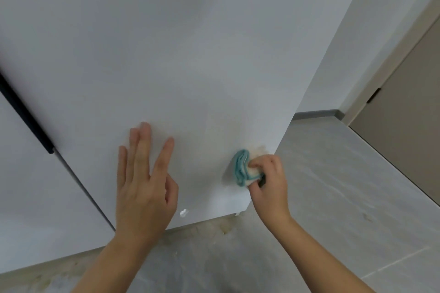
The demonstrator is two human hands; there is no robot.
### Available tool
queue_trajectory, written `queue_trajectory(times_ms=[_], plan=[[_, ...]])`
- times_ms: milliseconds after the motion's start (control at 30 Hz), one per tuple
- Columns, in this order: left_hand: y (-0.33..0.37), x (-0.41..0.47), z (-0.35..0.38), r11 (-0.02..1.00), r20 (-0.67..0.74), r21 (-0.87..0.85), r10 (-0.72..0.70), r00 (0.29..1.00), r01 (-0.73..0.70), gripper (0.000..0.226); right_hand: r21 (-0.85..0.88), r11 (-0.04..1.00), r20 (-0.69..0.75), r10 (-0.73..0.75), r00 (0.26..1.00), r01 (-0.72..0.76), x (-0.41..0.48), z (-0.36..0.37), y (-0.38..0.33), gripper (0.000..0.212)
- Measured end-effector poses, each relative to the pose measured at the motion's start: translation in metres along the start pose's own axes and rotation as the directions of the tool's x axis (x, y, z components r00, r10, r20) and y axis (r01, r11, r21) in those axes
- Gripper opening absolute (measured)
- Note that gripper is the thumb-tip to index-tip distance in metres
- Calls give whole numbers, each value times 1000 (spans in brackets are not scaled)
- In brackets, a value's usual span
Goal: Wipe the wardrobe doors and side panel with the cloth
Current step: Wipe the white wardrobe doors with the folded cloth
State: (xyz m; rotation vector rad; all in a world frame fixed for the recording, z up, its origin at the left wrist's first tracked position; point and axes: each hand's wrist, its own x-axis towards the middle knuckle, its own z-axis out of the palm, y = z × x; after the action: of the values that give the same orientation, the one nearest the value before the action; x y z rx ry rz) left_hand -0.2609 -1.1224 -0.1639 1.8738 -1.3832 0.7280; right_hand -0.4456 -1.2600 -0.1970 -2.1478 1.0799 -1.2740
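A white wardrobe door (166, 54) fills most of the view, seen from above. My right hand (267, 178) is shut on a bunched teal and white cloth (242, 166) and presses it against the door near its lower right edge. A faint yellowish smear (258, 150) shows just above the cloth. My left hand (145, 178) lies flat on the door with its fingers spread, to the left of the cloth. A second white door (35, 185) lies at the left, with a black handle strip (26, 114) along the gap between them.
Grey marbled floor tiles (333, 197) run below and to the right of the wardrobe, with brownish stains (223, 228) by the door's bottom edge. A white wall (345, 43) stands behind the right edge, and a beige room door (409, 126) at far right.
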Motion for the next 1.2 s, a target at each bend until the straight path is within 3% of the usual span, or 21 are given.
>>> queue_trajectory(times_ms=[33,100,167,233,300,367,433,467,567,667,867,1000,1100,1200], plan=[[5,-4,-3,999,-12,-44,16,1000,-16,53,182,974,7,136,991,-135,0,-6,-17,45],[12,-13,-5,984,34,-173,-25,999,31,38,486,811,46,348,936,-325,1,-16,-45,35],[22,-15,-12,903,181,-337,-213,960,264,27,627,656,108,462,880,-421,1,-25,-62,29],[33,-11,-17,684,399,-446,-425,812,577,19,707,532,174,507,844,-466,1,-33,-75,29],[41,-1,-22,460,565,-481,-489,665,747,17,767,434,217,519,827,-473,3,-42,-87,27],[48,12,-28,271,690,-497,-453,564,825,8,806,384,224,506,833,-451,7,-49,-100,28],[56,24,-34,96,796,-497,-343,498,862,33,831,360,216,492,843,-424,11,-55,-111,31],[61,29,-36,63,819,-501,-288,497,863,46,838,353,213,492,844,-417,12,-56,-115,33],[80,39,-43,59,823,-530,-206,530,846,51,832,368,190,514,837,-415,15,-57,-121,33],[93,49,-42,-27,783,-571,-320,534,820,25,817,398,166,529,832,-416,17,-62,-120,26],[107,98,-59,55,492,-819,-444,749,571,13,781,564,37,388,921,-269,58,-82,-136,15],[113,129,-65,5,403,-870,-569,717,492,22,790,564,5,386,923,-240,82,-85,-149,7],[116,143,-73,111,254,-914,-597,761,391,29,781,593,-37,359,932,-198,96,-84,-159,5],[119,161,-85,278,79,-924,-529,845,261,34,727,682,-181,293,939,-73,116,-85,-172,20]])
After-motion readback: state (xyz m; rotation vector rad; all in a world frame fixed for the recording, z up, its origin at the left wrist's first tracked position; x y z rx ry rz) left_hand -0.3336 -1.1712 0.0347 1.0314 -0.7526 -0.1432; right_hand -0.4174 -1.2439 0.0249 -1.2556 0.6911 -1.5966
